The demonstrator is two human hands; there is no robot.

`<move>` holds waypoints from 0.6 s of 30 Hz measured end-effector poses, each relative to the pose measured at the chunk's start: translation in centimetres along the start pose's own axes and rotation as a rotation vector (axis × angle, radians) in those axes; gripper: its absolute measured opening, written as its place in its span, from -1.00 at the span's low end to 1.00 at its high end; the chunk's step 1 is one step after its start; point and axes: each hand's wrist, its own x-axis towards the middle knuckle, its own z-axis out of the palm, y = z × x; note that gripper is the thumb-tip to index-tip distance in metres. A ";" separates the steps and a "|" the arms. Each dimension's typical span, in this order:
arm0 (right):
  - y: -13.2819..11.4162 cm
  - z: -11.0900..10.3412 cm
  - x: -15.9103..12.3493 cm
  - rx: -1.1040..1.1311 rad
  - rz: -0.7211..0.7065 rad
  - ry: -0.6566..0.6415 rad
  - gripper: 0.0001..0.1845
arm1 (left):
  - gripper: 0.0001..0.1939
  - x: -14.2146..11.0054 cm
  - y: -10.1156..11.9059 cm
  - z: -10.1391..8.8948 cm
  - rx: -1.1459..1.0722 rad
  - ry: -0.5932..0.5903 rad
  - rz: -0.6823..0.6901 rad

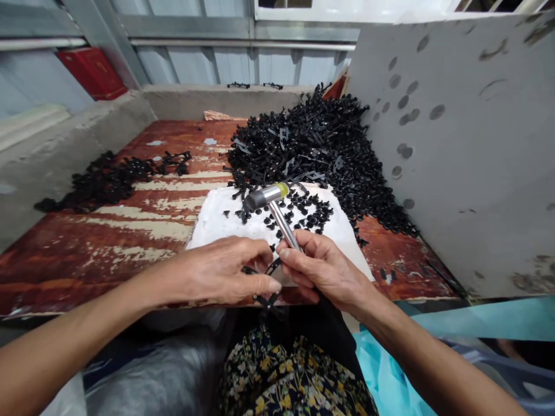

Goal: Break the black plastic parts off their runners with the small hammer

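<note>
In my right hand [321,268] is a small two-faced mallet [281,219], gripped around its handle. Its head has one dark grey end and one yellow end, and it points up and away over a white board [210,216]. My left hand [238,268] is closed at the near edge of the board, its fingers around a jointed black plastic piece [266,300] that hangs below them. The right fingertips come close to this piece; whether they touch it is hard to see. Loose black plastic studs [310,211] lie scattered on the board.
A big heap of black plastic parts [303,138] rises behind the board, against a grey panel [459,144]. A smaller pile of black pieces [108,179] lies left on the worn red-brown tabletop [143,231]. A red box [92,72] sits on the ledge at back left.
</note>
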 end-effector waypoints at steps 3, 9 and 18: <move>-0.3 0.4 0.4 -0.135 -0.057 -0.025 -0.80 | -0.68 1.5 -0.6 0.4 -0.252 -0.393 -0.066; 0.6 -1.9 -2.0 -0.747 -0.166 0.192 -0.72 | -0.64 1.0 -3.4 -0.1 -0.690 -0.081 -0.208; 3.2 -4.4 -4.6 -1.161 -0.335 0.183 -0.45 | -0.70 -0.7 -5.1 0.4 -0.728 -0.046 -0.167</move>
